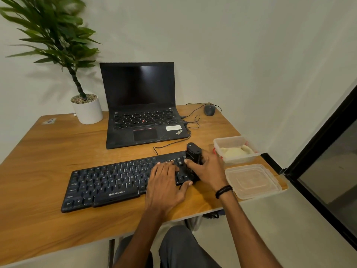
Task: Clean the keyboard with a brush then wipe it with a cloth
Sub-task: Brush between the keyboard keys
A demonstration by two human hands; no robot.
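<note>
From the head camera, the keyboard (108, 180) lies near the front of the desk (48, 151), before the laptop (141, 105). The left hand (166, 182) rests flat on its right-hand keys, fingers (168, 167) straight. The right hand (207, 168) grips a black brush (193, 152) that stands upright on the keyboard's right end. The cloth (234, 152) sits in an open tub (218, 141) just beside. My worry: a hard sweep could pop a key, or the right wrist could nudge the tub off the desk.
</note>
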